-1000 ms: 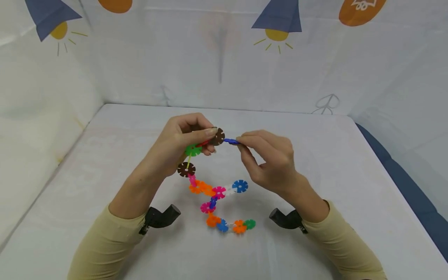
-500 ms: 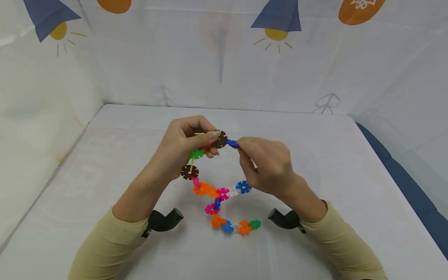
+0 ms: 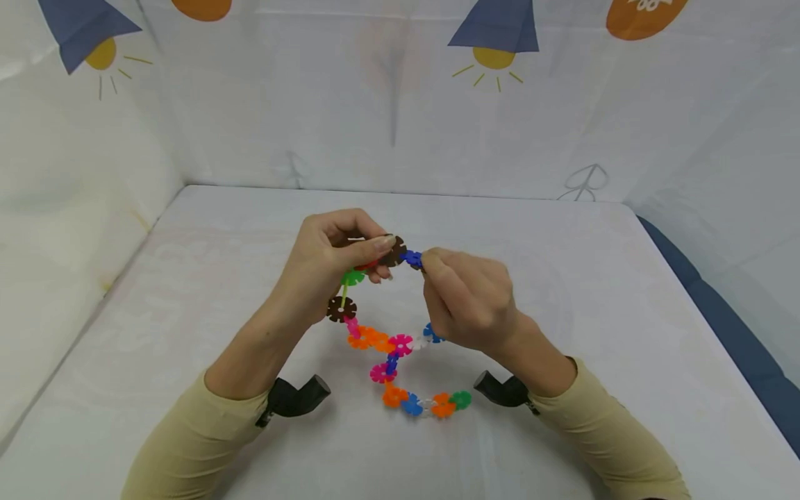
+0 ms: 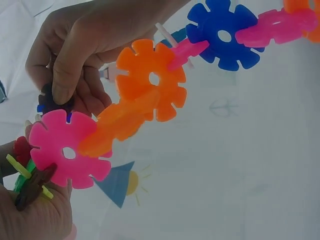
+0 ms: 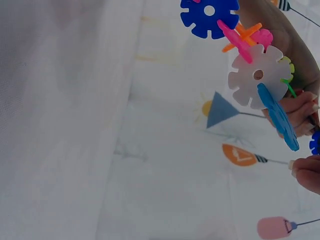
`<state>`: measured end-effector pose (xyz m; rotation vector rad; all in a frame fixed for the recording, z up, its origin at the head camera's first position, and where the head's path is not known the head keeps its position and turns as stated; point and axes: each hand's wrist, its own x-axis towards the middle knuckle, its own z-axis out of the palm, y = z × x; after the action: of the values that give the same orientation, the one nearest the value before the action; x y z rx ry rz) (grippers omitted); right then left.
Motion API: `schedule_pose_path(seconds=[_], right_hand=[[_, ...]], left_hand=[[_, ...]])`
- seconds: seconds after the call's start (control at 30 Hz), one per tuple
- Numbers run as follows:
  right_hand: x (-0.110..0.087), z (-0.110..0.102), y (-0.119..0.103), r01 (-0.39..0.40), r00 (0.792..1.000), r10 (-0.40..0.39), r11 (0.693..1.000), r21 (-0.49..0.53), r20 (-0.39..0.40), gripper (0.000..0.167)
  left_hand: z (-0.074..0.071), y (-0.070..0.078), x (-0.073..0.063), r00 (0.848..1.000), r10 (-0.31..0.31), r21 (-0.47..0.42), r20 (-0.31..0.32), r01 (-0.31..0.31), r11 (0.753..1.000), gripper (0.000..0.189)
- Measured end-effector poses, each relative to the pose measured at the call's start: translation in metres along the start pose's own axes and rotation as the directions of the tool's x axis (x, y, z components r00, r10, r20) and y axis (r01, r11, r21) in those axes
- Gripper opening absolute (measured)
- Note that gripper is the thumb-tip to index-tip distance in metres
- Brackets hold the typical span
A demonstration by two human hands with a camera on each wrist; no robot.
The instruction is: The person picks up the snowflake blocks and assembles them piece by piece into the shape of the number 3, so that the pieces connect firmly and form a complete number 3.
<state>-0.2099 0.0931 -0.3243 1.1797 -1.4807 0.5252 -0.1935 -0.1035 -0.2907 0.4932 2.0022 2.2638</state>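
My left hand (image 3: pixel 325 260) pinches a brown interlocking disc (image 3: pixel 394 251) at the upper end of a chain of colourful notched discs. A dark blue disc (image 3: pixel 412 259) is joined to that brown one. At its right edge my right hand (image 3: pixel 471 298) pinches a dark brown disc (image 4: pixel 48 96), mostly hidden by the fingers. From my left hand the chain hangs down through a green disc (image 3: pixel 353 278), another brown disc (image 3: pixel 342 310) and orange discs (image 3: pixel 378 340). It branches to a lighter blue disc (image 3: pixel 432 333), partly behind my right hand, and ends low at a green disc (image 3: pixel 461 400).
A white-covered table (image 3: pixel 250 444) lies beneath both hands. White cloth walls (image 3: pixel 281 104) with printed lamps stand behind and to the sides. Black wrist cameras (image 3: pixel 298 397) jut inward from both sleeves. A dark blue thing (image 3: pixel 725 312) shows past the table's right edge.
My right hand has turned over, knuckles more toward the head camera, and moved slightly down and left. The dark blue disc has tilted to show more face. The hanging chain has shifted a little right.
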Motion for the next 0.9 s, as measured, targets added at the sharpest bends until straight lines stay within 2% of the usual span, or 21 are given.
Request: schedule_pose_path(seconds=[0.27,0.43,0.6,0.8,0.9], right_hand=[[0.0,0.0,-0.001,0.036,0.999,-0.036,0.998,-0.049,0.004,0.01],[0.002,0.0,0.0,0.037,0.999,-0.037,0.998,-0.045,0.001,0.009],[0.003,-0.004,0.004,0.014,0.999,-0.014,1.0,-0.01,0.044,0.009],[0.002,-0.009,0.009,-0.091,0.986,0.081,0.994,0.061,0.145,0.012],[0.001,-0.01,0.011,-0.113,0.979,0.098,0.991,0.077,0.178,0.009]], left_hand=[[0.005,-0.003,-0.001,0.999,0.025,0.008,-0.028,-0.025,1.0,0.009],[0.005,-0.002,-0.001,0.999,0.032,0.013,-0.017,-0.032,0.999,0.009],[0.001,0.0,0.001,0.999,0.001,0.028,0.033,-0.002,1.0,0.008],[-0.002,-0.001,0.002,0.993,-0.031,0.042,0.111,0.026,0.999,0.005],[-0.003,-0.003,0.004,0.989,-0.05,0.04,0.14,0.044,0.998,0.005]])
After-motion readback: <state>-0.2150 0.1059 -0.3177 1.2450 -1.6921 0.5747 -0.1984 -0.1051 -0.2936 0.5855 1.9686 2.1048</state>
